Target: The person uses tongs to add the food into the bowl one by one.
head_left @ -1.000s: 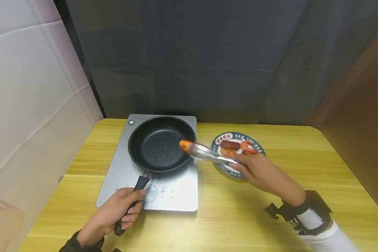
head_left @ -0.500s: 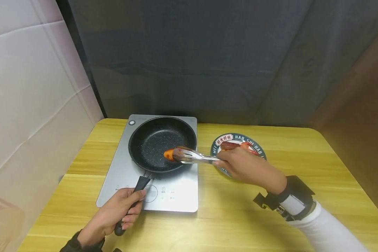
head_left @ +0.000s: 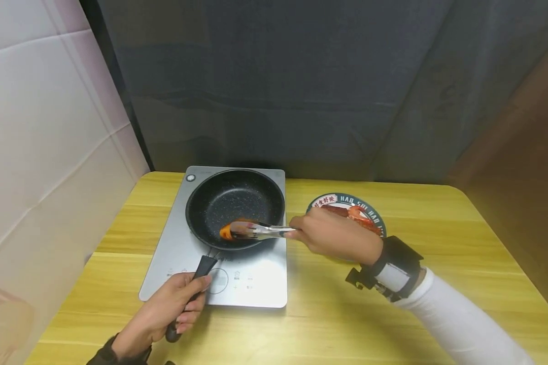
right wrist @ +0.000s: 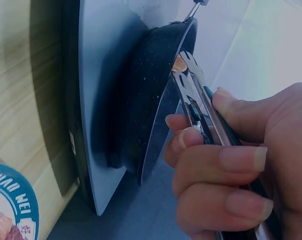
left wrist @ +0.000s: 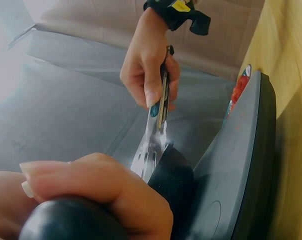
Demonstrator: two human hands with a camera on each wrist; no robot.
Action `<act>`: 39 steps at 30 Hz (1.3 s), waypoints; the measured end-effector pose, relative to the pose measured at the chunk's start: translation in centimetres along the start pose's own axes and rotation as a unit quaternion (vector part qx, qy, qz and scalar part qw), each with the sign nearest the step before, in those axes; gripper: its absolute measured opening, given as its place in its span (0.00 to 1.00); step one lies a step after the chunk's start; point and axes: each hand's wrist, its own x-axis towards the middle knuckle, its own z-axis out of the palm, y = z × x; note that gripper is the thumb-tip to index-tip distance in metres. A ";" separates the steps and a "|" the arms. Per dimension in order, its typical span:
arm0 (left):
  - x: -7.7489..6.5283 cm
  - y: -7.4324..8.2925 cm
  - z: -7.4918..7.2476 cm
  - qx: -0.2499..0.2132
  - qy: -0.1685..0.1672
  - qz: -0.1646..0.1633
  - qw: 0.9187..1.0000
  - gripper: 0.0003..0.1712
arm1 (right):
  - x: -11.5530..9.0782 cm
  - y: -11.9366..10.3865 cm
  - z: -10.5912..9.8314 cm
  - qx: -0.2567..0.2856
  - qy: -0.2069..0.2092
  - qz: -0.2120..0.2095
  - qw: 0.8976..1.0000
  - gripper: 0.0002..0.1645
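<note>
Item one: orange food piece (head_left: pixel 226 232), pinched at the tips of metal tongs (head_left: pixel 265 231), inside the near part of a black frying pan (head_left: pixel 230 203). Contact with the pan floor: cannot be told.

Orientation: bare end towards the person's left; long axis, partly hidden, seemingly in line with the tongs, crosswise to the person. Pan handle (head_left: pixel 206 264) directed towards the person, slightly left.

Right hand (head_left: pixel 335 235): fingers curled round the tongs, squeezing their arms narrow. Left hand (head_left: pixel 171 301): fingers wrapped round the pan handle.

Support: pan on a silver hotplate (head_left: pixel 269 274); printed plate (head_left: pixel 349 199) of red and brown food, beside it on the wooden surface (head_left: pixel 329 319).

Handling note, judged: the step appears to be placing the piece. Tips best go low and clear of the near wall, pressure easing only on contact; left grip steadies the pan.
</note>
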 end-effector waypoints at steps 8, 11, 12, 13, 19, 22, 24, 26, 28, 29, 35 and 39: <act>0.0 -0.1 0.0 -0.013 0.004 -0.001 1.000 0.21 | 1.5 -0.1 0.5 0.010 -0.019 -0.018 1.000 0.17; 0.1 -0.1 0.0 -0.016 0.006 -0.002 1.000 0.21 | 1.7 -0.2 0.6 0.011 -0.022 -0.020 0.999 0.16; 0.1 -0.1 0.0 -0.016 0.007 -0.002 1.000 0.21 | 1.8 -0.2 0.6 0.012 -0.022 -0.021 0.999 0.16; 0.1 -0.1 0.0 -0.015 0.007 -0.003 1.000 0.21 | 1.9 -0.3 0.6 0.011 -0.022 -0.021 0.999 0.16; 0.1 0.0 0.0 -0.012 0.002 -0.001 1.000 0.21 | 2.3 -0.5 0.5 -0.005 -0.020 -0.014 1.000 0.18; 0.0 0.0 0.0 -0.009 -0.003 0.002 1.000 0.21 | 2.3 -0.5 0.5 -0.011 -0.021 -0.005 1.000 0.17; 0.0 0.0 0.0 -0.006 -0.004 0.005 1.000 0.21 | 2.3 -0.6 0.6 -0.009 -0.025 0.007 1.000 0.17; 0.0 0.0 0.0 -0.003 -0.005 0.005 1.000 0.22 | 2.2 -0.6 0.6 -0.008 -0.029 0.018 0.999 0.16; 0.0 0.1 0.0 -0.001 -0.005 0.005 1.000 0.21 | 2.1 -0.6 0.5 -0.008 -0.030 0.027 0.999 0.16; 0.0 0.1 0.0 -0.001 -0.004 0.005 1.000 0.21 | 2.0 -0.6 0.5 -0.007 -0.029 0.031 0.999 0.16; 0.0 0.1 0.0 -0.004 -0.004 0.002 1.000 0.20 | 0.9 -0.4 0.0 -0.017 -0.001 0.058 0.998 0.15; 0.0 0.1 0.0 -0.004 -0.003 0.001 1.000 0.20 | -0.6 -0.5 -0.2 -0.056 0.028 0.081 0.995 0.19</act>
